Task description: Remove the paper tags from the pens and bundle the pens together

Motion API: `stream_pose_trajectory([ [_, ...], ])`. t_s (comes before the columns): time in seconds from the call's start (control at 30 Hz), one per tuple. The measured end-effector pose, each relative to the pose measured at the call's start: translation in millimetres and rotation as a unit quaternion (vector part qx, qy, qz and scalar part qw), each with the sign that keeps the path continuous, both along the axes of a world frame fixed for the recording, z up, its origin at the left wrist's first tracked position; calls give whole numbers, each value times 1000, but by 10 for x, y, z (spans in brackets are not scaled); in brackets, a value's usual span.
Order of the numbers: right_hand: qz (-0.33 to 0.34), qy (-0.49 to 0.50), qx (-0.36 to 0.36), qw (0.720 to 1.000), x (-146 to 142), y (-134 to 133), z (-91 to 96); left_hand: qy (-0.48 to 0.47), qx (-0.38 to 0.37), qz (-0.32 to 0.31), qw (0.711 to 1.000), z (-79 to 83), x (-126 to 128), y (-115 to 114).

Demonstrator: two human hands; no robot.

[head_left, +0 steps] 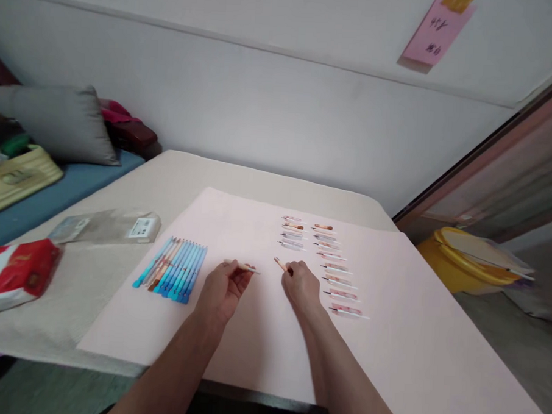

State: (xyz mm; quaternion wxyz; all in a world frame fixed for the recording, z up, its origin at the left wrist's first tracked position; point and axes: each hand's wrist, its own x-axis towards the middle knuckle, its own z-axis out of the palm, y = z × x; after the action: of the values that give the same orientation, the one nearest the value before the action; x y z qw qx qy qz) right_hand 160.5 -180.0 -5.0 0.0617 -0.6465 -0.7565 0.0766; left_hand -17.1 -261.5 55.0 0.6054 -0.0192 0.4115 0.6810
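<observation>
My left hand [223, 287] pinches a thin pale pen part [248, 268] whose tip points right. My right hand [301, 285] pinches a short orange pen piece [280, 264] that points up and left. The two pieces are a small gap apart above a pink sheet [252, 328]. A tight row of several blue and orange pens [172, 269] lies left of my left hand. Two columns of several small pen parts [328, 261] lie just right of my right hand.
A clear plastic packet [105, 226] and a red and white tissue pack [12, 275] lie on the beige table [134, 188] at left. A grey cushion [64, 121] sits far left. A yellow tub [466, 258] stands on the floor at right.
</observation>
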Motion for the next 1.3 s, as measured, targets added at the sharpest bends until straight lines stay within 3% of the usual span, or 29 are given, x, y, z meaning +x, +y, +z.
stream_pose_trajectory([
  [0.27, 23, -45, -142, 989, 274, -56, 250, -12, 4, 1, 1000, -19, -20, 21],
  [0.47, 48, -28, -211, 976, 357, -161, 340, -31, -4, 15, 999, 79, -57, -18],
  [0.53, 43, 22, -170, 984, 341, -125, 326, -36, -3, 19, 999, 114, -79, -27],
  [0.67, 10, 96, -22, 995, 187, 30, 231, -44, -4, 29, 999, 137, -110, -37],
  [0.77, 7, 115, 26, 993, 29, 116, 108, -42, -3, 26, 999, 128, -117, -48],
  [1.0, -18, 116, 50, 992, -84, 258, -150, -38, -5, 28, 999, 110, -142, -46],
  [1.3, -12, 128, 45, 991, -37, 238, -156, -42, -15, 26, 999, 114, -114, -45],
])
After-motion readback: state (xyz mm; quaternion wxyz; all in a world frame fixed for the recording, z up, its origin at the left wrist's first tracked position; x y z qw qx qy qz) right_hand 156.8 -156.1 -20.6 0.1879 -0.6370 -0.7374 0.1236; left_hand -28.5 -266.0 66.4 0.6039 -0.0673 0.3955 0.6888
